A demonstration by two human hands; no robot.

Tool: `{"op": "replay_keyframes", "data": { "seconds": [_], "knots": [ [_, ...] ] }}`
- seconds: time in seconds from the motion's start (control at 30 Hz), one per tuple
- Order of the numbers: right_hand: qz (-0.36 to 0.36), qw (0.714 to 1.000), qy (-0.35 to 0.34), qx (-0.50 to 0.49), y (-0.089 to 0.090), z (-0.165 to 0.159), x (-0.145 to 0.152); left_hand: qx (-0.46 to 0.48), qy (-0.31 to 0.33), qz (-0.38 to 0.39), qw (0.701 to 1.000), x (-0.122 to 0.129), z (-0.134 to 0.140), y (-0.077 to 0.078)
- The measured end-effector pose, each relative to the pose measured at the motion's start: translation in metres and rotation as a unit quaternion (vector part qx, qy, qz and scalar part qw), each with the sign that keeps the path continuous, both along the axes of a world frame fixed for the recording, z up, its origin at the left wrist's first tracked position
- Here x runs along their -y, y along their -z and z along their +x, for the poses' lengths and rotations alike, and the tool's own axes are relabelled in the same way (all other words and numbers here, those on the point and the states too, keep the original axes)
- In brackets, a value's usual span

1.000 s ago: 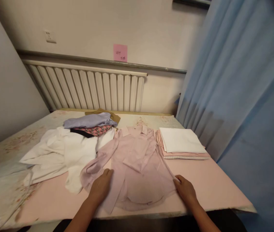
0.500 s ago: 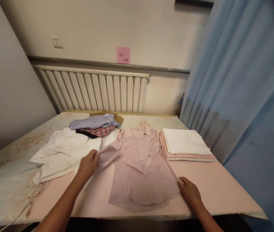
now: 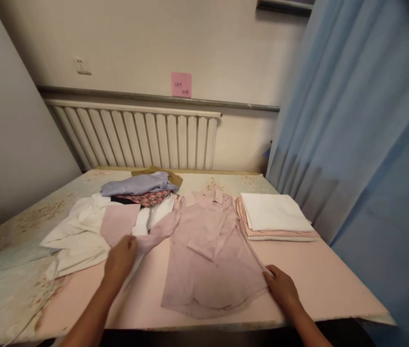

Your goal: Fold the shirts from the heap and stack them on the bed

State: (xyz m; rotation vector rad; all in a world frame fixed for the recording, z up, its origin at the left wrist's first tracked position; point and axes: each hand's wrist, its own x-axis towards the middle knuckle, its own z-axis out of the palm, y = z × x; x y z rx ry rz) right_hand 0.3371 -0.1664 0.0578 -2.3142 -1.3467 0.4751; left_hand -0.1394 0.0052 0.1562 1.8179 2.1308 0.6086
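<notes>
Near the front edge of the desk, the left hand pinches a sleeve of the pink shirt; the right hand grips its side (apparently so it lies flat).

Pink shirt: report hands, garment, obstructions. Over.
Left hand gripping one sleeve, held out sideways; right hand pinching lower right edge. Pink shirt spread on table. White clothes behind sleeve's end, possibly in the way.

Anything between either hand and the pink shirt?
Nothing visible: the left hand grips one sleeve of the pink shirt, and the right hand grips its edge at the lower right.
</notes>
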Motion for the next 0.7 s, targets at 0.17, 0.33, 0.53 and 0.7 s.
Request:
{"op": "replay_keyframes", "data": {
  "seconds": [0.17, 0.33, 0.53, 0.7],
  "knots": [
    [0.008, 1.0, -0.006, -0.01, 0.001, 0.001, 0.0, 0.003, 0.1, -0.117, 0.988, 0.07, 0.045, 0.062],
    [0.019, 0.999, -0.005, -0.025, 0.001, 0.001, -0.001, -0.036, 0.116, -0.186, 0.975, 0.097, 0.075, 0.074],
    [0.021, 0.999, 0.003, -0.031, 0.0, 0.0, -0.003, -0.07, 0.113, -0.186, 0.973, 0.099, 0.083, 0.067],
    [0.028, 0.999, 0.0, -0.039, -0.001, -0.001, -0.003, -0.049, 0.093, -0.14, 0.985, 0.096, 0.073, 0.072]
  ]
}}
